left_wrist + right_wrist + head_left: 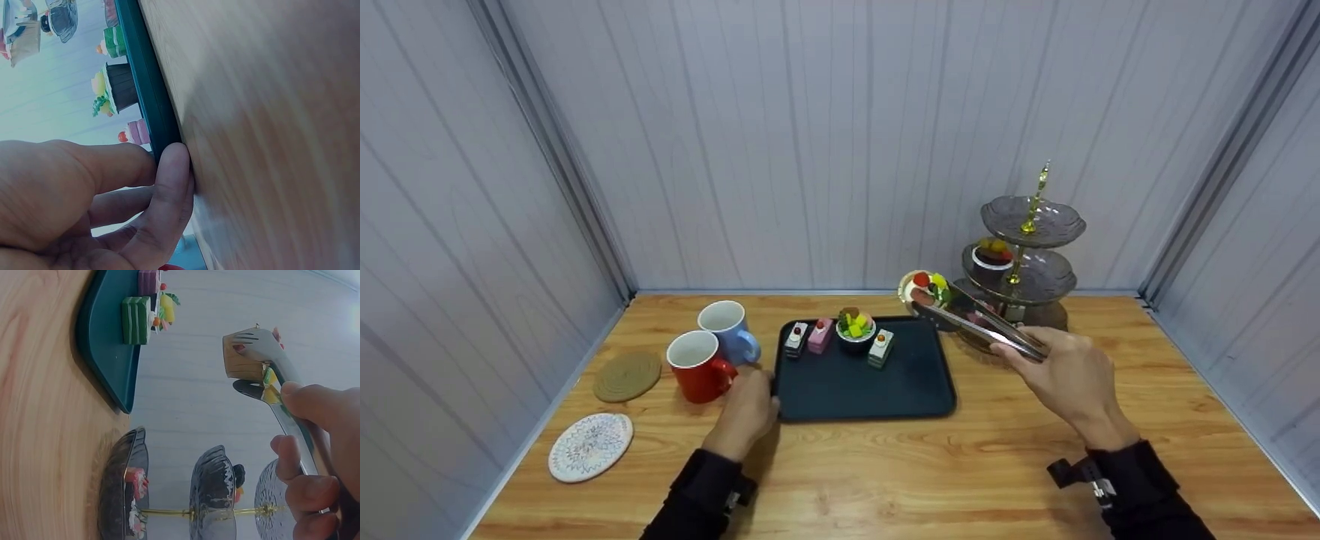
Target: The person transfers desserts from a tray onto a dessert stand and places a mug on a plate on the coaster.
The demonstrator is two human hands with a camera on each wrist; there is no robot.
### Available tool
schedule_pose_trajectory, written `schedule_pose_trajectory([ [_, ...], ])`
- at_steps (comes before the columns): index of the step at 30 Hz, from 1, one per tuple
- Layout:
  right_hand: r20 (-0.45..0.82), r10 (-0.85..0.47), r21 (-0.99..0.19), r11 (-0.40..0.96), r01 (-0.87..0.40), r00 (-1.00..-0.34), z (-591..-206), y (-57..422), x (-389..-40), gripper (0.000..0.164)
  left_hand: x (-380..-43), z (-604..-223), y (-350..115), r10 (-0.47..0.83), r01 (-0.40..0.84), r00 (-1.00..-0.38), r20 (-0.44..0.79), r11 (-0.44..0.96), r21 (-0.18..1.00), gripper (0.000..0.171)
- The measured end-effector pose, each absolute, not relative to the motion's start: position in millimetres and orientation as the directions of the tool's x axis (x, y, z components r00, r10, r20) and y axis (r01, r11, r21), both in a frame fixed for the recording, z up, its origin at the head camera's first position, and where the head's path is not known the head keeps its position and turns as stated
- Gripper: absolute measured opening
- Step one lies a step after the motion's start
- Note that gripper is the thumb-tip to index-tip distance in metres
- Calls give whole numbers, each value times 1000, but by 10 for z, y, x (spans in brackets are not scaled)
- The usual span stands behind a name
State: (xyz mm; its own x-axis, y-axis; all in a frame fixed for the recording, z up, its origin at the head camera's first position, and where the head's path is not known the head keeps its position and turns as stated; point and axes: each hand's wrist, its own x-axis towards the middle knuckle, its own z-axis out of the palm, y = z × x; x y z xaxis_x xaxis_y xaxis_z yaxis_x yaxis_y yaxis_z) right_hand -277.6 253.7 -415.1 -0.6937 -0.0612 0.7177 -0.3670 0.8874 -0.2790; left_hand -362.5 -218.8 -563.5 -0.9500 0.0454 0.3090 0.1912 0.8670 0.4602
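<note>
My right hand (pixel 1069 375) grips a pair of metal serving tongs (pixel 1001 330). Between the tongs' ends is a small fruit tart (pixel 242 363) with a tan crust, held in the air above the tray's far right corner. With thumb and fingers my left hand (pixel 746 405) pinches the left edge of a dark green tray (pixel 870 390), as the left wrist view shows up close. Along the tray's back half stand a dark cake slice (pixel 796 341), a pink slice (pixel 820 337), a fruit-topped cup (pixel 856 331) and a green layered slice (pixel 880 349).
A three-tier glass stand (pixel 1054 281) with a gold stem rises at the back right; a dark cup dessert (pixel 992 259) sits on its middle tier, with pink pieces on the bottom. Red (pixel 697 371) and blue (pixel 724 322) mugs stand beside my left hand, near two round coasters (pixel 591 448).
</note>
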Motion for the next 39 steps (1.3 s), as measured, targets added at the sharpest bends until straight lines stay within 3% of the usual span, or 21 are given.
schedule_pose_trajectory([
  [5,723,-63,-260,898,-355,-688,-4114,2611,-2772,35,-3620,-5651,-2191,58,217,-938,342,868,446,28],
  [15,670,9,-314,909,-273,-742,-4021,2754,-2744,44,-3095,-4810,-1957,37,118,-984,177,874,472,35],
  [24,627,72,-356,912,-203,-776,-3930,2885,-2715,51,-3525,-5456,-2133,35,152,-969,246,868,473,38],
  [32,664,65,-325,922,-209,-745,-3882,3020,-2713,41,-3621,-5613,-2171,41,184,-950,310,874,450,36],
  [39,595,106,-369,917,-153,-797,-3830,3116,-2672,49,-3588,-5587,-2162,32,171,-954,298,875,454,37],
])
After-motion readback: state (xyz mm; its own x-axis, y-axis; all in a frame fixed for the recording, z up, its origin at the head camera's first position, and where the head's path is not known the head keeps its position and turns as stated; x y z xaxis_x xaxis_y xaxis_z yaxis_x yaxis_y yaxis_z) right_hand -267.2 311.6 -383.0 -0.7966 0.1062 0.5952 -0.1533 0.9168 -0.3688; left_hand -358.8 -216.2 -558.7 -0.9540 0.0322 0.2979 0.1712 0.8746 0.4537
